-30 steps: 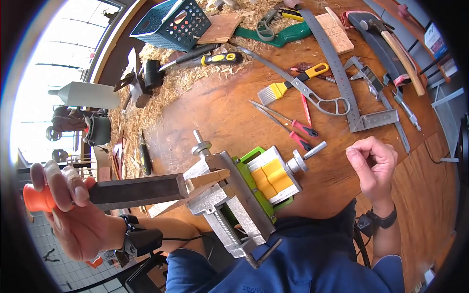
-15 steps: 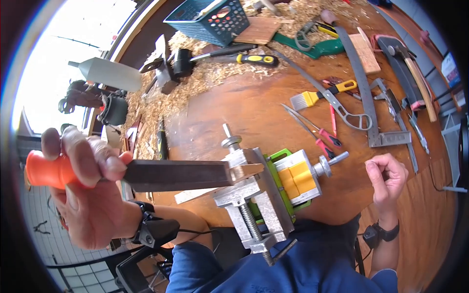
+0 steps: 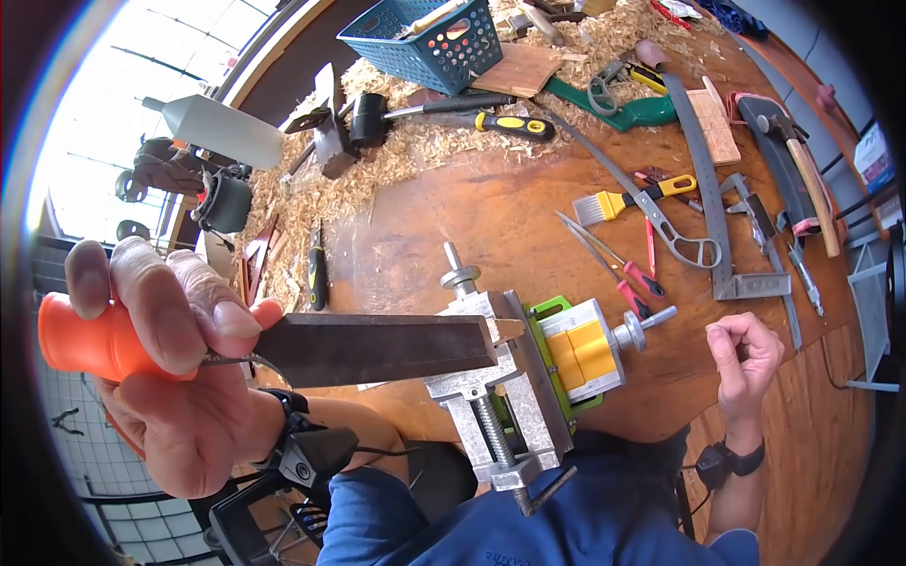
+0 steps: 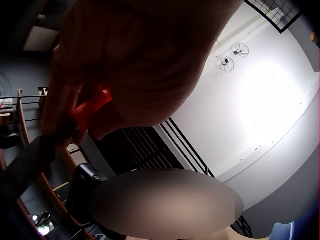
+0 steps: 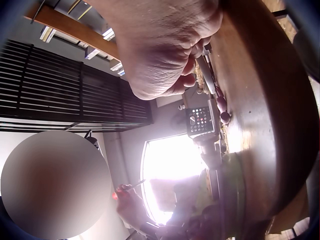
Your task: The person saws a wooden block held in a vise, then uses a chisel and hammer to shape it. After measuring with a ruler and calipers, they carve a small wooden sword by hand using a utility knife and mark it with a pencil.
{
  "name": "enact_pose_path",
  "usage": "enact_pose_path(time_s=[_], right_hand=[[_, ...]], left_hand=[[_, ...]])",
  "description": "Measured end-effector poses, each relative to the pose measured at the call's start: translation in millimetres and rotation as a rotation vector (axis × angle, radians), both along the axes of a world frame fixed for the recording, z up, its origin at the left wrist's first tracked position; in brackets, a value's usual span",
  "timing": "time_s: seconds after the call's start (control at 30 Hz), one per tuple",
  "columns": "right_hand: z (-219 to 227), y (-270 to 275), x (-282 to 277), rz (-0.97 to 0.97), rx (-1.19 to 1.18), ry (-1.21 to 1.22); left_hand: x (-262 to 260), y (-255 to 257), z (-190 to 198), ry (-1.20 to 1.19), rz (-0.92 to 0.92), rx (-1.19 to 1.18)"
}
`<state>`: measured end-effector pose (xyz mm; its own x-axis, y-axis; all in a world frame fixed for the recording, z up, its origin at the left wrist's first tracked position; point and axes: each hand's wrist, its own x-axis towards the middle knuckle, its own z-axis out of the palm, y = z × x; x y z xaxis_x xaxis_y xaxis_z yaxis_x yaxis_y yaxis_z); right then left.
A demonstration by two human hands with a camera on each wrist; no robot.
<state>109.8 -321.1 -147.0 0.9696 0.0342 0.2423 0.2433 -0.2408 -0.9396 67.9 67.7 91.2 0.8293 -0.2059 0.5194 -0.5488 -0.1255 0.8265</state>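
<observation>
My left hand grips the orange handle of a chisel, lifted at the left of the head view. The wide dark blade points right, and its bevelled tip overlaps a metal vise in that view. A small piece of wood sits at the vise, partly hidden behind the blade. In the left wrist view the hand is dark, with the chisel blade at lower left. On the other side my right hand hovers by the table edge, fingers loosely curled, holding nothing.
The bench carries wood shavings, two red-handled files, a brush, a saw, a metal square and calipers. A mallet and a blue basket stand farther back. A yellow-padded clamp adjoins the vise.
The head view has shifted, so the bench and vise appear farther right. The chisel looks larger and nearer the camera, its blade covering more of the wood. The right hand keeps its curled pose.
</observation>
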Motion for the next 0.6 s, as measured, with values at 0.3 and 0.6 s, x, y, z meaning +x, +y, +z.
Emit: enact_pose_path(time_s=[0.3, 0.6], right_hand=[[5.2, 2.8, -0.6, -0.005, 0.015, -0.004], [3.4, 2.0, 1.3, 0.003, 0.022, -0.035]], left_hand=[[-2.7, 3.5, 1.5, -0.021, 0.040, 0.105], [-2.7, 2.5, -2.3, -0.043, 0.039, 0.038]])
